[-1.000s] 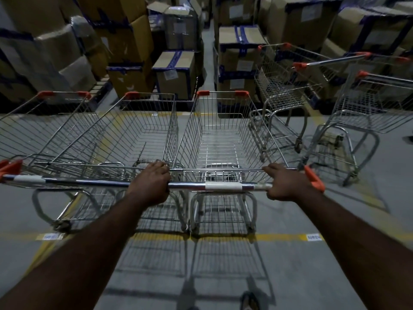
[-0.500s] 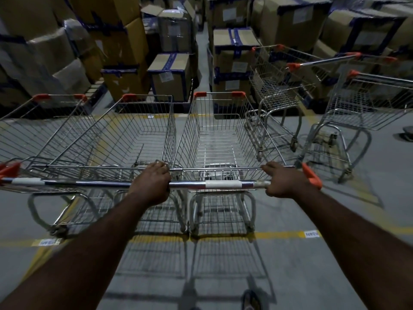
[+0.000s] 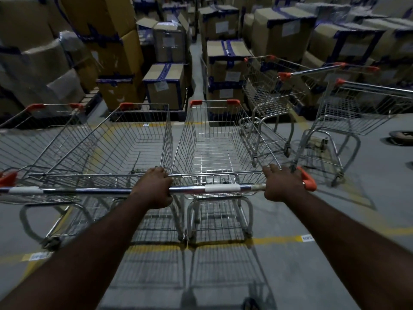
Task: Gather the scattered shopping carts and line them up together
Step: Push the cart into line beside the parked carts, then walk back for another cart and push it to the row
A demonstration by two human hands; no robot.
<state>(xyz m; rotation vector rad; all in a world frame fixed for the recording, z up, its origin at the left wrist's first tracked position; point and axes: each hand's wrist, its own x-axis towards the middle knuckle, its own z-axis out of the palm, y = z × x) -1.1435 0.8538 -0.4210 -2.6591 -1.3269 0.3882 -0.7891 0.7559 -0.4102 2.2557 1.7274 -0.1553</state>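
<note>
A wire shopping cart [image 3: 214, 139] with orange corner caps stands straight ahead of me. My left hand [image 3: 154, 186] and my right hand [image 3: 282, 185] both grip its chrome handle bar [image 3: 221, 188], one near each end. Close on its left, side by side, stand a second cart [image 3: 125, 139] and a third cart [image 3: 33, 139], whose handle runs off the left edge. Two more carts stand apart at the right: one [image 3: 268, 97] near the boxes, another [image 3: 357, 113] farther right, facing other ways.
Stacks of taped cardboard boxes [image 3: 165, 83] on pallets fill the back, with a narrow aisle [image 3: 196, 52] between them. Yellow floor lines [image 3: 274, 240] cross under the carts. A dark round object [image 3: 401, 137] lies on the grey floor at the far right.
The cart I hold has rolled slightly forward toward the boxes, staying beside the left carts. Both hands keep the same grip on the handle.
</note>
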